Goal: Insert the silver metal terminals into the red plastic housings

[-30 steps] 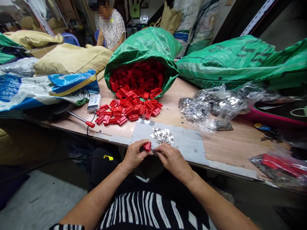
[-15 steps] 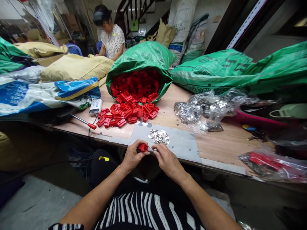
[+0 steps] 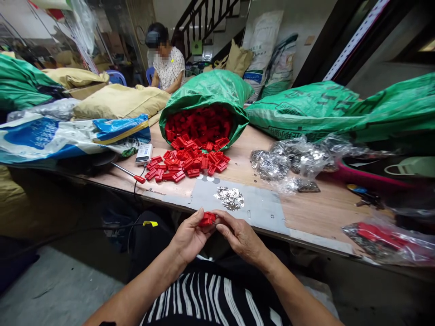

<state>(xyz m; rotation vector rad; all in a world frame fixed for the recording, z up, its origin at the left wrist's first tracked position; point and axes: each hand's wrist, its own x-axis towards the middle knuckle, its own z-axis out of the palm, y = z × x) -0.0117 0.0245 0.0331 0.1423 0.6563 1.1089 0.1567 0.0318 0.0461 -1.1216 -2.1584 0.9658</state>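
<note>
My left hand [image 3: 192,235] holds a small red plastic part [image 3: 207,219] between thumb and fingers, just off the table's front edge. At the part's right end, my right hand [image 3: 238,233] is closed in a pinch. A thin glint of metal shows at its fingertips, looking like a small metal piece, partly hidden. Beyond the hands, a pile of small flat silvery metal pieces [image 3: 229,198] lies on a grey sheet [image 3: 261,209]. Farther back, many similar red parts [image 3: 188,164] spill from a green woven sack [image 3: 217,86] lying open towards me.
A red-handled tool [image 3: 138,179] and a white power bank [image 3: 144,154] with a cable lie left. Clear bags of metal pieces [image 3: 272,163] sit right, beyond a bag with red parts [image 3: 380,235]. Another person [image 3: 168,68] sits across the table.
The red part has turned in my left hand, whose palm now faces up more. My right fingers have come closer against its end. The view has shifted slightly.
</note>
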